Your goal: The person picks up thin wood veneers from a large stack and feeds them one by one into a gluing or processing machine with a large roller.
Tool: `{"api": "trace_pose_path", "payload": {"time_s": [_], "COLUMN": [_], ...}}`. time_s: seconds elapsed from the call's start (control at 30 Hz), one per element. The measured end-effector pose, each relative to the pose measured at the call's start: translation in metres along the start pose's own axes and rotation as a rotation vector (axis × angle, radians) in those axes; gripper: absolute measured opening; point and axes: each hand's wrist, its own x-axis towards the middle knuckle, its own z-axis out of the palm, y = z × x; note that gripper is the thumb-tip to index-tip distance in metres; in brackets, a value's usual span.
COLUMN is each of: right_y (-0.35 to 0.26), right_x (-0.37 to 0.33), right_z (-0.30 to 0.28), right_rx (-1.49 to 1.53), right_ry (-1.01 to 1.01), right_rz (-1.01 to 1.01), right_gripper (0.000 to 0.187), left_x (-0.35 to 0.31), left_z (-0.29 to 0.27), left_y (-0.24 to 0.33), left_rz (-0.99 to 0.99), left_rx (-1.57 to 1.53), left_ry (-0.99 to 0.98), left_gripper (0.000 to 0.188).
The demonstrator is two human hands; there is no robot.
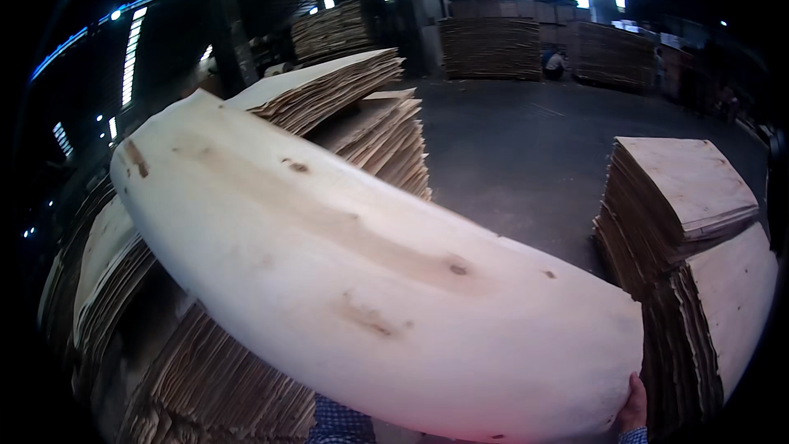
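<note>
A large pale wood veneer sheet (304, 255), marked with brown streaks and dark knots, stretches across the view from upper left to lower right. At its lower right edge my right hand (631, 405) is closed on it, with the thumb against the near face and the other fingers hidden behind the sheet. My left hand does not show. Blue checked cloth (341, 422) appears below the sheet's lower edge; whether it is a sleeve or the body of a shirt I cannot tell.
Veneer stacks stand behind the sheet (382, 136), at the lower left (222, 382) and at the left (103, 271). Another tall stack (682, 185) rises at the right. Far back, more stacks (491, 48) line the grey floor (509, 144), with a person (555, 64) low beside them.
</note>
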Motion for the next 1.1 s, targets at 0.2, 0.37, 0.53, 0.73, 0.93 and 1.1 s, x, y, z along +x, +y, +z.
{"api": "trace_pose_path", "payload": {"time_s": [0.2,0.37,0.53,0.73,0.93,1.1], "right_y": [-0.051,-0.086,-0.065,-0.015,0.054,0.115], "right_x": [0.024,0.087,0.145,0.139,0.064,-0.055], "right_z": [-0.026,-0.024,0.043,0.129,0.197,0.239], "right_rx": [-0.048,-0.291,-0.503,-0.675,-0.775,-0.813], "right_ry": [-0.032,-0.051,-0.328,-0.607,-0.813,-1.097], "right_rz": [0.419,0.534,0.698,0.817,0.909,0.945], "right_gripper": [0.058,0.056,0.054,0.052,0.05,0.058], "left_x": [-0.115,-0.225,-0.4,-0.545,-0.642,-0.712], "left_z": [-0.063,-0.074,-0.092,-0.107,-0.173,-0.264], "left_y": [-0.02,-0.088,-0.122,-0.156,-0.157,-0.131], "left_rz": [0.106,0.183,0.419,0.736,1.004,1.179], "left_rx": [-0.12,-0.301,-0.511,-0.725,-0.871,-0.925], "left_ry": [0.193,0.434,0.812,1.129,1.284,1.301], "left_gripper": [0.072,0.072,0.072,0.072,0.072,0.072]}}
